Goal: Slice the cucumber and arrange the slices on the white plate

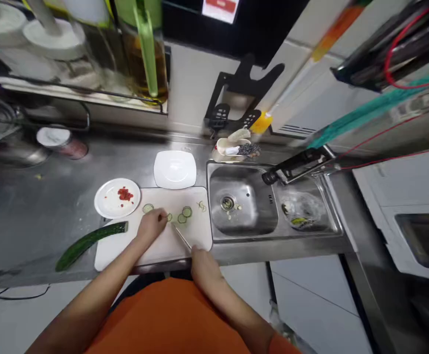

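Note:
My right hand [204,264] is closed round the handle of a knife [183,238], whose thin blade slants up and left over the white cutting board [196,246]. My left hand [151,223] is at the board's middle, fingertips pinched together; whatever is between them is too small to make out. Right beside those fingertips lies a small cucumber slice [169,217]. Several more cucumber slices [182,218] are on the board to the right, and another slice [148,208] is behind my left hand. A long cut cucumber [89,242] lies partly across the board's left edge.
A round white plate [106,202] bears chopped red bits. Behind the board is a square white dish [175,169]. To the right is a steel sink [255,211] with scraps by its drain. A lidded jar [62,141] stands at the back left, below a bottle shelf [100,101].

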{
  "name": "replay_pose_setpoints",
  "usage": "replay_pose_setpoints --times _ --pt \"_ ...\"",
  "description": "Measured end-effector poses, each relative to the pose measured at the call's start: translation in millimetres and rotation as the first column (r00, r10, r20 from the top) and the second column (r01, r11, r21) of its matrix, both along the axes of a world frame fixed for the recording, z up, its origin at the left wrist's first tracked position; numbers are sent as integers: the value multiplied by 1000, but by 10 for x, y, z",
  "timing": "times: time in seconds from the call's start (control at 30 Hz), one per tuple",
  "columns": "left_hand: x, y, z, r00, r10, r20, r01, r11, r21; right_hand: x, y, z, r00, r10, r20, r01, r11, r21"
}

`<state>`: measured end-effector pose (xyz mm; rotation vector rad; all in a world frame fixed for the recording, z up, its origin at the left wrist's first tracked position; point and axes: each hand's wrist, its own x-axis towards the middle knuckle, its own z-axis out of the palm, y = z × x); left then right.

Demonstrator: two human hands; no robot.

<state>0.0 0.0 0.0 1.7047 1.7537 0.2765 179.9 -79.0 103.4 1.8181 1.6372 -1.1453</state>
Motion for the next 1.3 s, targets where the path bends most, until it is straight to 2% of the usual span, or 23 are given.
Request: replay_pose_setpoints --times 0.17,0.37,0.5,0.63,0.8,0.93,1.03,1.13,1.2,1.3 --pt "-43 36 78 999 20 -24 -21 999 -28 34 -27 7 999 25 19 -26 1000 11" --pt "-344 100 150 980 182 -85 -186 982 -37 45 -71 -63 996 70 55 -72 997 41" --pt "-513 144 147 963 204 -174 -207 978 0 55 -69 -63 996 66 52 -68 997 43" --pt "-544 149 118 941 204 -270 -211 978 3 60 -61 -57 996 75 44 -76 997 18" --pt "-514 141 66 936 123 -331 -119 992 33 64 -79 -81 996 78 47 -79 996 35" --pt "-496 114 80 921 58 -386 -41 998 53 69 -98 -97 995 86 42 -89 994 63" --pt "-453 85 100 913 63 -402 -36 997 73 69 -98 -94 995 90 47 -93 994 59" --pt "-327 84 79 959 45 -280 -10 992 125 65 -92 -85 995 88 50 -90 995 38" --pt "-185 106 39 985 -49 -162 71 988 133 62 -92 -84 995 85 53 -87 996 37" --pt "64 157 -31 982 -182 -58 186 980 72 60 -103 -95 994 90 61 -93 994 52"
